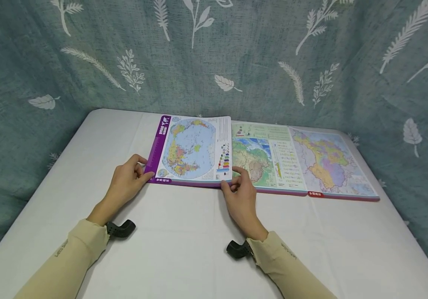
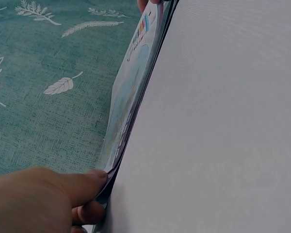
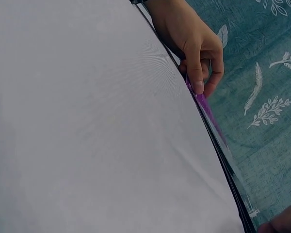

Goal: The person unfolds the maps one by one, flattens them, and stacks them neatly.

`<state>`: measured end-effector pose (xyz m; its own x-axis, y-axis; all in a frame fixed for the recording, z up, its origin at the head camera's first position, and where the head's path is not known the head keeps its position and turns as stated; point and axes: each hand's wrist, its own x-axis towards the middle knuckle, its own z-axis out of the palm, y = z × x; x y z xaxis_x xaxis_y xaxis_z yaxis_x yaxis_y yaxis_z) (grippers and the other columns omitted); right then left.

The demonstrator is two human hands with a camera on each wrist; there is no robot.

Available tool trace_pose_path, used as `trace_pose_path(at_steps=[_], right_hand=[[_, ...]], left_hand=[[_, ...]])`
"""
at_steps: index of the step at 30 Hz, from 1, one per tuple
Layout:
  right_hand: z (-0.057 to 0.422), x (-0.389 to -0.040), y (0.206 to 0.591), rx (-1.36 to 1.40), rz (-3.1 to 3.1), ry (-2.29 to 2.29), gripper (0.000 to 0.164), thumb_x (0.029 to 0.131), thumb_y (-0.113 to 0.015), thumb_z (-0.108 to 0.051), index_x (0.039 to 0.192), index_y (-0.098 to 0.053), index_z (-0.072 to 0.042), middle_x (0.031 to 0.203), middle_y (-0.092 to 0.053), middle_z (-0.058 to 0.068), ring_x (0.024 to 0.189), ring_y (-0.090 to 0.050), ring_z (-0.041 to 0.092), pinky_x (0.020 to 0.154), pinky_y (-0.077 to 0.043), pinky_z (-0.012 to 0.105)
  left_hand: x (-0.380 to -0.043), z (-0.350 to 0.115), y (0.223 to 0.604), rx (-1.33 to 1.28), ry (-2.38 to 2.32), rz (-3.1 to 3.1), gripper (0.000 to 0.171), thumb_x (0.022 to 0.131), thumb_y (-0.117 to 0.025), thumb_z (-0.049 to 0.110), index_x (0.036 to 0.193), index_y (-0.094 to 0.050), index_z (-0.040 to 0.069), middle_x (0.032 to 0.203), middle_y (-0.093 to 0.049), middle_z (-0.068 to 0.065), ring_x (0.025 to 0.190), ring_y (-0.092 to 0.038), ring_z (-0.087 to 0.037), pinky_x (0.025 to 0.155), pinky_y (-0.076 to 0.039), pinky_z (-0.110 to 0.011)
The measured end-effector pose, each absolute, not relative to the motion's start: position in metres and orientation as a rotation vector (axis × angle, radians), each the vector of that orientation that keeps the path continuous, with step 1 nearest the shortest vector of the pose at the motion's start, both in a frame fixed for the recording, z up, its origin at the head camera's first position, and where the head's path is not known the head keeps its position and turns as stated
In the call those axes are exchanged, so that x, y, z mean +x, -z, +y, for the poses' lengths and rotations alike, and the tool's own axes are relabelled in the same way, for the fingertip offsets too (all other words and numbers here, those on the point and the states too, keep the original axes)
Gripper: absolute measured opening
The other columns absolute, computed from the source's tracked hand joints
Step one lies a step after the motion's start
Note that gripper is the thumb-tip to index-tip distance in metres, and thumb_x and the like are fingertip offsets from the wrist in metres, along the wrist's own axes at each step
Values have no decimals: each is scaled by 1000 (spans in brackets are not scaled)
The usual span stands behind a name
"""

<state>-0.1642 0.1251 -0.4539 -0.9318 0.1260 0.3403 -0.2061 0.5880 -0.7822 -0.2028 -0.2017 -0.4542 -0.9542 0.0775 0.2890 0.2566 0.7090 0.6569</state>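
Note:
A world map (image 1: 189,147) with a purple border lies face up on the table's far side, its print turned sideways. My left hand (image 1: 125,180) pinches its near left corner, thumb on top; the left wrist view shows the thumb (image 2: 89,184) at the edge. My right hand (image 1: 241,203) pinches the near right corner, with some fingers hidden behind the edge. A relief map (image 1: 253,162) with green text panels continues to the right, partly under the world map. Beyond it lies a coloured regional map (image 1: 327,162) with a red label. Whether these maps are joined cannot be seen.
A white cloth covers the table (image 1: 176,249). Behind it hangs a green curtain (image 1: 199,62) with white leaf prints. Each wrist wears a black device, such as the left one (image 1: 122,229), below the beige sleeves (image 1: 68,257).

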Motion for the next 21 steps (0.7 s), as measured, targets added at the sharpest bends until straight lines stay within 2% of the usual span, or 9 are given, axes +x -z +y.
trace_pose_path(at_steps=[10, 16, 21], right_hand=[[134, -166, 450, 110, -2377, -1428, 43, 100, -72, -9, 141, -60, -5, 83, -72, 7, 69, -62, 17, 65, -45, 22], [145, -169, 446, 124, -2347, -1452, 44, 100, -71, -8, 143, -61, -5, 85, -72, 10, 74, -71, 24, 70, -51, 20], [158, -173, 443, 112, -2333, -1477, 44, 100, -71, -7, 143, -61, -5, 88, -74, 14, 78, -74, 32, 69, -50, 19]], left_hand=[[-204, -202, 456, -265, 1101, -2664, 29, 95, -78, 10, 118, -63, 0, 70, -57, -4, 61, -45, -13, 61, -35, -29], [-204, -202, 455, -270, 1111, -2656, 29, 95, -78, 8, 119, -64, 0, 70, -58, -4, 61, -44, -13, 63, -35, -30], [-204, -203, 454, -269, 1117, -2662, 30, 95, -77, 8, 120, -63, -1, 70, -59, -5, 62, -45, -14, 63, -35, -30]])
